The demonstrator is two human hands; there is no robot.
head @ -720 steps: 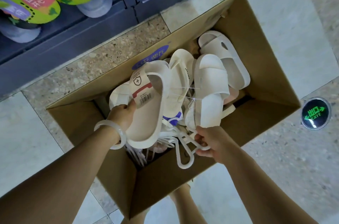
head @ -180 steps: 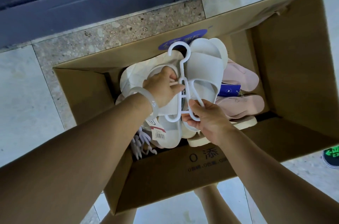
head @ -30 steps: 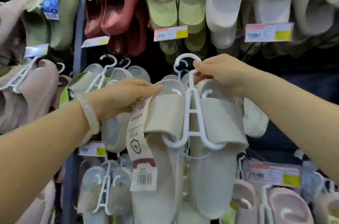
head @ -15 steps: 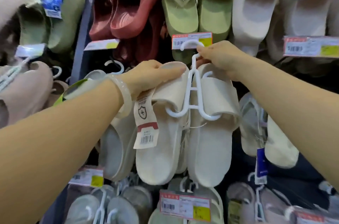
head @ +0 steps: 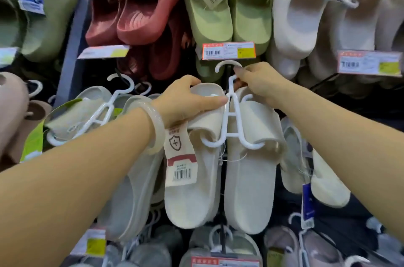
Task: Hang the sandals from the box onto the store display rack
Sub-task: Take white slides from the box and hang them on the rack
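Cream sandals [head: 220,157] — between both hands [head: 188,100].

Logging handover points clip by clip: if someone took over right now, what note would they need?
Left hand: gripping the strap of the left cream sandal.
Right hand: pinching the neck of the white hanger that carries the pair.
Hook is raised just under the price tag, against the rack; whether it sits on a peg cannot be told.
Done: pair brought to the rack.
Left: seat the hook, release, return to the box.
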